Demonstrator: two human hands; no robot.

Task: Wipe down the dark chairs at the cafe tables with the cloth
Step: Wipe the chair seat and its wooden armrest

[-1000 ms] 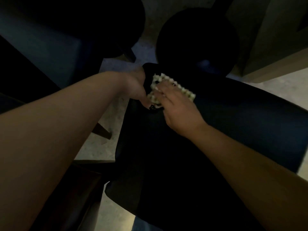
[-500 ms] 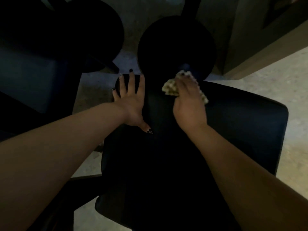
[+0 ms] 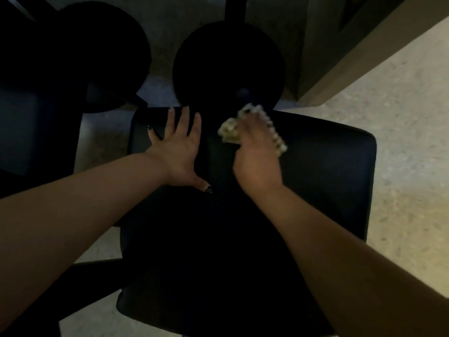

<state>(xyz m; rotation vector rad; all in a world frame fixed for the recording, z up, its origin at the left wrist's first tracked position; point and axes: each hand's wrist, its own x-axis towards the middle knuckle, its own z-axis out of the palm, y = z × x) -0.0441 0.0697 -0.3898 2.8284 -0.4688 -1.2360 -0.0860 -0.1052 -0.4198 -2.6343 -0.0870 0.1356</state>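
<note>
Here the right hand [image 3: 257, 156] presses the bunched cloth [image 3: 229, 132] onto the dark chair [image 3: 315, 171] seat's far edge; soft and light, it is probably best held crumpled. The left hand [image 3: 178, 152] lies flat, fingers spread, steadying the seat.

Two bare forearms are presented, with no sleeve seen at any point up to the frame edges. No watch, bracelet or ring can be made out on either wrist or on the fingers. The left hand [image 3: 178, 152] is finished with dark nail polish, seen clearly on the thumbnail and on the little fingernail. One dark nail is shown on the right hand [image 3: 255, 154]; its other fingertips are blurred.
</note>
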